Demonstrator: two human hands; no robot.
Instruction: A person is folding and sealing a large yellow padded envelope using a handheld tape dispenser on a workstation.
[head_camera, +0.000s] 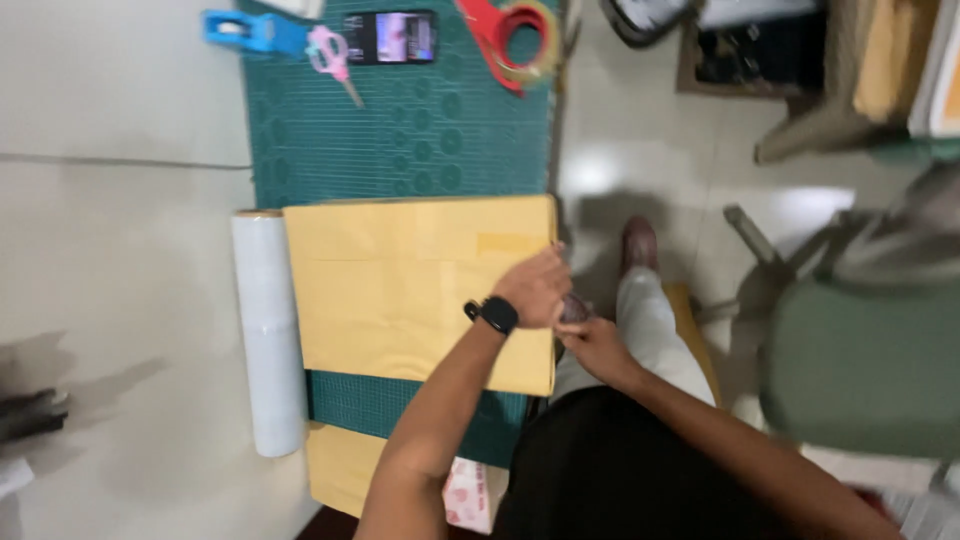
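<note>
Two hands meet at the right edge of a flat tan paper envelope (420, 290) lying on a ribbed green mat (400, 140) on the pale surface (120, 200). Left hand (535, 288), black watch on wrist, curls loosely over the envelope's edge; right hand (592, 340) pinches something small and dark, blurred, cannot tell what. White cylindrical film roll (268, 330) touches the envelope's left side. Pink scissors (332, 58), red tape dispenser (510, 35) far end.

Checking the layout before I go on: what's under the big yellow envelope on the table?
The yellow envelope lies on a green ribbed mat, which shows above and below it. Another yellow sheet sticks out lower down. Whatever else is beneath the envelope is covered.
</note>
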